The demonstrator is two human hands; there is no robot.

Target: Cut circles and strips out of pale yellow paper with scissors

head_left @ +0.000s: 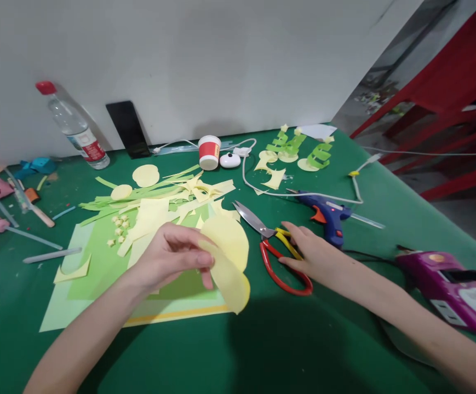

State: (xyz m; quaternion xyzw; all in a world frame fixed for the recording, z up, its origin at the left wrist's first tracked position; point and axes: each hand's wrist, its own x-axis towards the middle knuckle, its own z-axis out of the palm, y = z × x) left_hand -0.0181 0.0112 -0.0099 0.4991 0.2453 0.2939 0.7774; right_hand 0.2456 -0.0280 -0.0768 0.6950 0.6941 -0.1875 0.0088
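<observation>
My left hand (182, 254) pinches pale yellow paper pieces (227, 241) between thumb and fingers, with rounded edges and one strip folded forward. These are held above the green and yellow paper sheets (172, 293). On the table to the right lies a pair of scissors (266, 232) with one red and one yellow handle, blades pointing up and left. The fingers of my right hand (303, 249) close around the yellow handle. Left of the held paper are small folded paper stars (120, 224), green paper strips (106, 202) and yellow offcuts (199, 191).
A blue glue gun (328, 213) and a purple power strip (447, 284) lie to the right. Green paper curls (320, 156) stand on round bases behind. A paper cup (209, 153), a white case (230, 160), a phone (128, 128) and a bottle (79, 134) line the wall.
</observation>
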